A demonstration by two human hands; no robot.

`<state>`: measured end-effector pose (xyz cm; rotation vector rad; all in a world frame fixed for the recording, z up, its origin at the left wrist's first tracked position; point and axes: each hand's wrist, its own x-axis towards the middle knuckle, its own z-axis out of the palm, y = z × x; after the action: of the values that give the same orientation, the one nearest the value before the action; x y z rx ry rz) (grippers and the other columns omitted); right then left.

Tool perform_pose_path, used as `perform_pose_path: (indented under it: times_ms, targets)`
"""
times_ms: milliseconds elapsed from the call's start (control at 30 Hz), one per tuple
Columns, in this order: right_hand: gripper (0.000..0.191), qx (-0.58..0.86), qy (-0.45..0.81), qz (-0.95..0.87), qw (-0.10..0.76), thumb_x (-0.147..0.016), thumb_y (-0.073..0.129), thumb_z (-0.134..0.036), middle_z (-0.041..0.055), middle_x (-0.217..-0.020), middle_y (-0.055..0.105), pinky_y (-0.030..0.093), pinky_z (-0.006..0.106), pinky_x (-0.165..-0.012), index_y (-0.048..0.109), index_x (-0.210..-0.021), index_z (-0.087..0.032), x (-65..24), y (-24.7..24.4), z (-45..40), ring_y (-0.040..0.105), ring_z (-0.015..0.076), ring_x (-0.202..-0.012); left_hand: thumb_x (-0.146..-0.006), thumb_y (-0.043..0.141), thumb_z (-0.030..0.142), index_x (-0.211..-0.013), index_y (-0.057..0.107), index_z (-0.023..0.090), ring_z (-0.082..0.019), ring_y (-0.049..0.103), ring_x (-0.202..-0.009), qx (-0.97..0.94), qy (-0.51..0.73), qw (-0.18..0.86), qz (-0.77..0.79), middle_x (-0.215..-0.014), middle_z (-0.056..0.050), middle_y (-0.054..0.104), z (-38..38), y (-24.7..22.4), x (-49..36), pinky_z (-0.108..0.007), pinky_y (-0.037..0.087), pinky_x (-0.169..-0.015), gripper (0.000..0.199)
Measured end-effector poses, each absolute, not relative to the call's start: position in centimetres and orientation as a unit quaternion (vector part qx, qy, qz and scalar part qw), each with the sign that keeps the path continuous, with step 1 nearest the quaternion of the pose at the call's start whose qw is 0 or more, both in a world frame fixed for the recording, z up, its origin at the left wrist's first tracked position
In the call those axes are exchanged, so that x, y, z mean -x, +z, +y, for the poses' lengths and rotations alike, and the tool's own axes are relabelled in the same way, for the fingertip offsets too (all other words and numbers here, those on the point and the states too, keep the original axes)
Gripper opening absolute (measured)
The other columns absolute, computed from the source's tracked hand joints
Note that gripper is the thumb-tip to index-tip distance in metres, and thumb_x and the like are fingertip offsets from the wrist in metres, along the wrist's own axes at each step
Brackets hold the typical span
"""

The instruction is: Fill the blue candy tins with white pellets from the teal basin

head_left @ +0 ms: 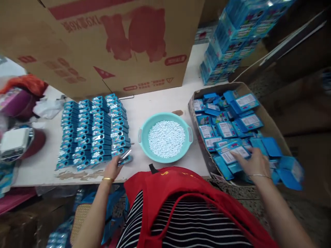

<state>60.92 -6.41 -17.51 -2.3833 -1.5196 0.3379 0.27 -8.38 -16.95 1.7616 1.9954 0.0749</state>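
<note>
My left hand [113, 168] is closed around a shiny metal tool [125, 156], whose exact kind I cannot make out. It is at the near end of the rightmost of several rows of small blue boxes [100, 132], which have round dark holes in their upturned ends. My right hand [256, 165] is in a large cardboard carton [274, 127], thumb and fingers apart over loose small blue boxes [224, 130]; its fingertips are partly hidden. Between my hands, a turquoise basin [144, 146] holds many small pale pieces [167, 138].
A big brown cardboard box [85, 48] stands along the back of the white table [160, 100]. Wrapped blue packs [224, 44] rise in a stack at back right. On the left are a white scale-like device [14, 139], a dark red container [37, 141] and a crumpled white bag [49, 107].
</note>
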Motion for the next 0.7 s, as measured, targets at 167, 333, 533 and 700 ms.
perform_pose_path:
  times_ms: [167,333,533,700]
  targets:
    - [0.081,0.798,0.224,-0.509,0.234,-0.054,0.067,-0.071,0.0191,-0.104,0.063,0.047,0.046,-0.082,0.055,-0.107,-0.011,-62.4,-16.9,-3.4,0.059,0.0316,-0.094,-0.078,0.049,0.042,-0.110,0.052,0.017,-0.032,0.055,-0.101,-0.631,0.057,0.107,0.766,-0.107,-0.013,0.053,-8.0,-18.1,1.8,-0.047,0.049,-0.083,0.040]
    - [0.060,0.777,0.377,-0.360,0.353,-0.053,0.074,-0.062,0.0060,-0.082,0.069,0.050,0.034,-0.065,0.065,-0.091,-0.016,-63.4,-16.1,-2.1,0.061,0.0212,-0.074,-0.080,0.047,0.057,-0.117,0.047,0.012,-0.039,0.047,-0.114,-0.648,0.134,0.006,0.750,-0.107,-0.019,0.053,-7.6,-17.2,-1.6,-0.054,0.046,-0.089,0.058]
    - [0.052,0.702,0.466,-0.250,0.476,-0.060,0.074,-0.057,0.0034,-0.074,0.068,0.042,0.024,-0.046,0.066,-0.090,-0.016,-62.4,-13.8,-1.3,0.059,0.0148,-0.059,-0.088,0.040,0.042,-0.109,0.052,0.018,-0.025,0.059,-0.091,-0.729,0.172,0.162,0.642,-0.097,-0.010,0.060,-4.0,-16.5,-9.6,-0.041,0.049,-0.085,0.034]
    - [0.047,0.688,0.426,-0.233,0.539,-0.062,0.076,-0.050,0.0020,-0.079,0.069,0.043,0.021,-0.047,0.065,-0.094,-0.017,-60.7,-11.8,0.1,0.060,0.0138,-0.062,-0.091,0.038,0.030,-0.112,0.051,0.018,-0.023,0.057,-0.097,-0.793,0.094,0.252,0.547,-0.102,-0.010,0.058,-0.3,-17.4,-14.9,-0.037,0.047,-0.088,0.028]
